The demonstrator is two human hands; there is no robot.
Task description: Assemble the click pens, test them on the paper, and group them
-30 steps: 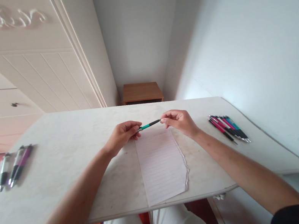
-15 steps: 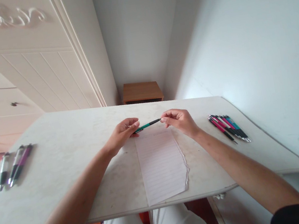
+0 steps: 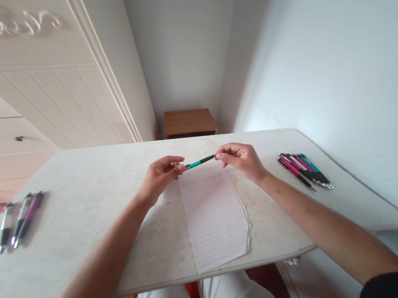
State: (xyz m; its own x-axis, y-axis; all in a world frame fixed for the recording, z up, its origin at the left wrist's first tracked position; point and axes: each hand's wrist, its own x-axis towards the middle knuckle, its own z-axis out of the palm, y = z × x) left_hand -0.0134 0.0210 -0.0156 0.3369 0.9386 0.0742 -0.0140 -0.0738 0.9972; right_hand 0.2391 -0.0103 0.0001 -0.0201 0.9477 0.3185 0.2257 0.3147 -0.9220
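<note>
A teal pen with a black grip (image 3: 200, 162) is held between my two hands, just above the top edge of a lined sheet of paper (image 3: 215, 218). My left hand (image 3: 163, 176) pinches its clip end between thumb and fingers. At the other end, the fingertips of my right hand (image 3: 239, 160) close on the dark tip. The pen lies nearly level, its right end slightly higher in the picture. The paper rests flat on the table, its right edge torn and ragged.
Several pink, white and blue pens (image 3: 305, 171) lie side by side on the right of the white table (image 3: 109, 165). On the left are three thicker pens (image 3: 21, 221). Beyond the far edge stands a wooden box-like stand (image 3: 189, 121); a wall flanks the right side.
The pen has shifted slightly right and up, and its clip end now shows beyond my left fingertips. My left thumb has drawn back along it.
</note>
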